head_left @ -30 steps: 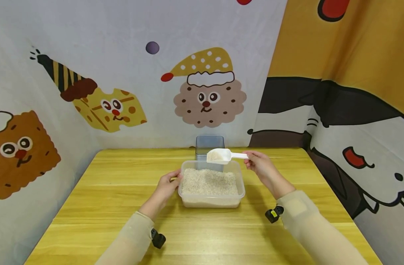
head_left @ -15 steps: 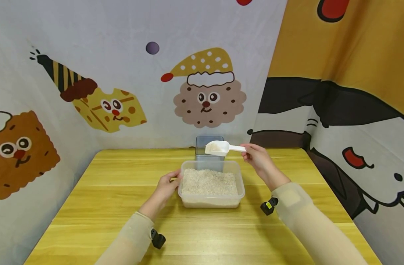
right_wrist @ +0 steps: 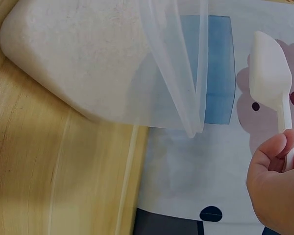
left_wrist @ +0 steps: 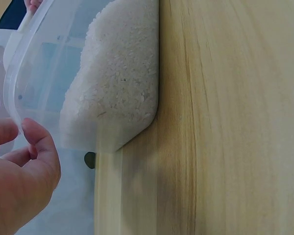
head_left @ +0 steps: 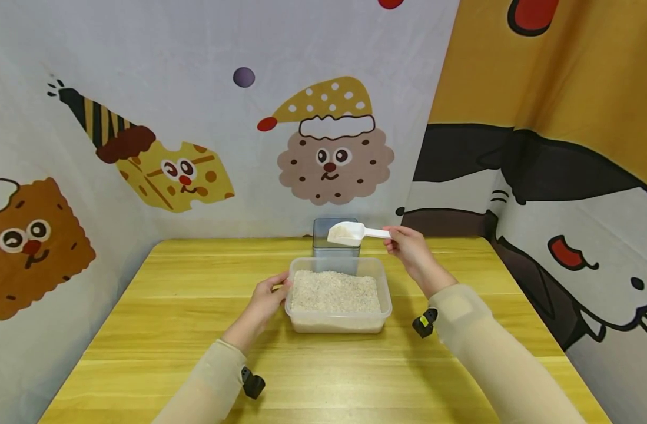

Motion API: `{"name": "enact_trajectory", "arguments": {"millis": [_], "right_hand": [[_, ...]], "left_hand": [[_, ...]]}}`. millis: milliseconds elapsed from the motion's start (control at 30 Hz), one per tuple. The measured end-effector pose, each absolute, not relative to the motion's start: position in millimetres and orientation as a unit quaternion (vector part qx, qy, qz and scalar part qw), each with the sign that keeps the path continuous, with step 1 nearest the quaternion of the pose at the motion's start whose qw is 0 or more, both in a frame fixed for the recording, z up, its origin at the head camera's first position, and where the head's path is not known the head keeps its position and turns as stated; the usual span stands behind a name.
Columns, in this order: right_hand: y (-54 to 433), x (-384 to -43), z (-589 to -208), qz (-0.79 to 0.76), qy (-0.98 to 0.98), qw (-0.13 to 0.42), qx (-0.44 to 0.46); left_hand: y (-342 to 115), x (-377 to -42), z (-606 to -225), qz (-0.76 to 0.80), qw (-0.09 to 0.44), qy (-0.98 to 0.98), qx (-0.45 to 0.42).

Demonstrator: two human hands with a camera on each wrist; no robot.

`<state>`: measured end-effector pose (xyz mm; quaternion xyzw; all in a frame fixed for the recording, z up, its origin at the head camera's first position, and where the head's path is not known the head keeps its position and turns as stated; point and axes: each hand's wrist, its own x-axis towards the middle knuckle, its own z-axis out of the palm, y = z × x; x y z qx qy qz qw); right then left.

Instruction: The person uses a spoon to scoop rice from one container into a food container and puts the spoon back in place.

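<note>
My right hand [head_left: 413,253] grips the handle of a white scoop [head_left: 355,234], which carries some rice in its bowl. The scoop is raised in front of a bluish clear container [head_left: 323,252] at the back of the table. Nearer to me stands a clear plastic tub [head_left: 339,324] with rice [left_wrist: 117,73] heaped inside. At the tub's left rim, my left hand [head_left: 268,297] pinches the edge between thumb and fingers, as the left wrist view shows. From the right wrist, the scoop [right_wrist: 269,71] appears apart from the tub.
A wooden table [head_left: 196,330] bears both containers. Behind it hangs a cloth backdrop [head_left: 206,70] printed with cartoon faces, and another printed cloth [head_left: 556,235] closes off the right side.
My right hand has lifted the scoop from over the tub and carried it slightly left and back, to the bluish container. The left hand and the tub have stayed put.
</note>
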<state>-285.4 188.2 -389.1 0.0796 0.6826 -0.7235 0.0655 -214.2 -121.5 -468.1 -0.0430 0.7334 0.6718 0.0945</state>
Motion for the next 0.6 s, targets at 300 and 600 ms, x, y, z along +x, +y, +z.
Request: {"name": "enact_trajectory", "arguments": {"millis": [300,600], "right_hand": [[185.2,-289.4,-391.3,-0.709,0.697,0.056,0.087],[183.3,-294.3,-393.6,-0.698,0.709,0.045,0.092]], "left_hand": [[-121.3,-214.7,-470.6,0.669,0.088,0.737,-0.045],[-121.6,-215.0,-471.5,0.669,0.088,0.737,-0.042]]}}
